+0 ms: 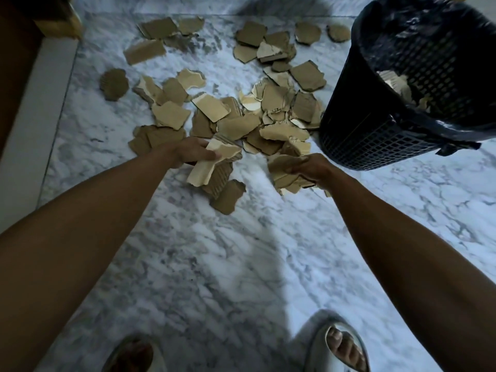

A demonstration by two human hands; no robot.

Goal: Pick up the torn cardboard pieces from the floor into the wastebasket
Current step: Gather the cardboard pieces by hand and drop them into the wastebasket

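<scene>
Several torn brown cardboard pieces [241, 108] lie scattered over the white marble floor [214, 264], thickest in the middle. My left hand [190, 153] grips a small bunch of pieces [214, 167] low over the pile. My right hand [308, 167] holds another stack of pieces [284, 173] close to the floor, just left of the wastebasket. The black mesh wastebasket [397, 124] with a dark plastic liner stands at the right; a few cardboard pieces [397, 84] show inside it.
A dark wooden furniture edge [16, 76] and a pale baseboard strip [32, 130] run along the left. My feet in grey slippers [335, 342] stand at the bottom. More loose pieces [158, 28] lie farther back.
</scene>
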